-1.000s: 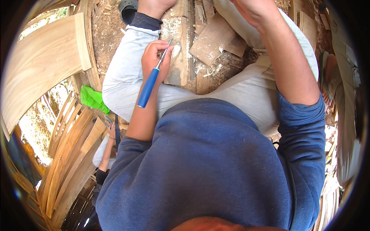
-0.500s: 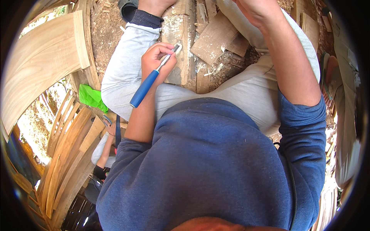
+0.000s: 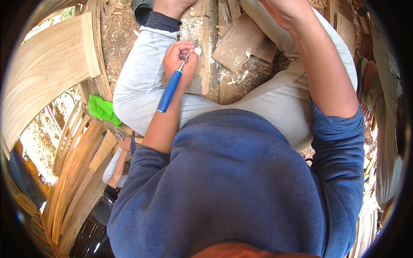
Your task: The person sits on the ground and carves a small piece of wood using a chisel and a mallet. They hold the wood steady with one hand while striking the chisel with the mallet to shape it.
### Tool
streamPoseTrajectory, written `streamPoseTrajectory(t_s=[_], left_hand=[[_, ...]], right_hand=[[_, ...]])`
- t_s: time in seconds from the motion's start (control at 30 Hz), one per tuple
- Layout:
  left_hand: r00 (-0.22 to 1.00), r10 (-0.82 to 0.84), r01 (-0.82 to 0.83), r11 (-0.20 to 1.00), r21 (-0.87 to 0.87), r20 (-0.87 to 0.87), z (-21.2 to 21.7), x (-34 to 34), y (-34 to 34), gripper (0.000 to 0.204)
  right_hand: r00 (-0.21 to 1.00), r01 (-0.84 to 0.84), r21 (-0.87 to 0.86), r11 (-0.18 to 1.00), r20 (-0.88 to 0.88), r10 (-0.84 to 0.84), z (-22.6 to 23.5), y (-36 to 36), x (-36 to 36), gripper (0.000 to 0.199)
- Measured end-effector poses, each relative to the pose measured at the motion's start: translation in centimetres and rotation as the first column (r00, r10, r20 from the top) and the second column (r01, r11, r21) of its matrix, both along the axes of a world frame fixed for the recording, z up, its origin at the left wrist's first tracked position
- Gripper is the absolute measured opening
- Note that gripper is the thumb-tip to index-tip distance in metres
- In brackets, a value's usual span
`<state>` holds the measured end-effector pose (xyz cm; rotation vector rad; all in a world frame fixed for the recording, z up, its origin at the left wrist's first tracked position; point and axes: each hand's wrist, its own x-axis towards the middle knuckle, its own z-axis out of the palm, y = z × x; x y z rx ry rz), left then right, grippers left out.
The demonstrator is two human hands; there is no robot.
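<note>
Since earlier, left hand point(image 3: 178, 60) edged toward 12 o'clock, gripping the blue-handled carving tool point(image 3: 171, 89): light, stiff; hold the handle. Right hand point(image 3: 286, 13) looks clenched, contents unclear.

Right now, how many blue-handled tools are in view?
1. The blue-handled tool is gripped in the left hand, over the left thigh, its metal tip by a small pale piece at the fingertips. Others could be hidden under the torso or wood scraps.

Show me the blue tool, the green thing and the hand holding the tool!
blue-handled tool point(image 3: 169, 91): head view, middle of its blue handle.
green sheet point(image 3: 102, 109): head view, middle of the crumpled green patch.
left hand point(image 3: 180, 56): head view, on the knuckles gripping the tool.
</note>
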<state>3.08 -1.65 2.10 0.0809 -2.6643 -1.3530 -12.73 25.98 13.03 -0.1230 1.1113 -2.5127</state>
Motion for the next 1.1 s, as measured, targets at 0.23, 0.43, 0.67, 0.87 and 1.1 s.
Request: streamPoseTrajectory(t_s=[0.23, 0.43, 0.67, 0.87, 1.1], left_hand=[[0.979, 0.002, -0.058, 0.96, -0.272, -0.201, -1.0, -1.2, 0.6, 0.01], [0.972, 0.232, -0.234, 0.962, 0.142, 0.028, -0.4, -2.1, 0.9, 0.011], [0.904, -0.223, 0.219, 0.974, 0.052, 0.366, 9.5, -1.9, -1.0, 0.025], [0.937, -0.199, 0.203, 0.979, 0.016, 0.288, 10.4, -1.8, -1.4, 0.04], [0.949, -0.101, -0.08, 0.84, 0.536, 0.3, 7.1, -1.2, -3.0, 0.043]], right_hand=[[0.999, -0.003, -0.061, 0.998, -0.049, 0.0, -1.0, -0.1, -0.1, 0.03], [0.999, -0.014, -0.062, 0.998, -0.04, 0.012, -0.7, -0.1, -0.1, 0.03], [0.997, -0.003, -0.096, 0.995, -0.071, -0.004, -1.0, 0.1, -0.4, 0.03], [0.997, -0.012, -0.078, 0.997, -0.083, 0.005, -1.3, 0.0, -0.3, 0.03], [0.999, -0.031, -0.103, 0.994, -0.044, 0.026, -1.4, 0.1, -0.3, 0.03]])
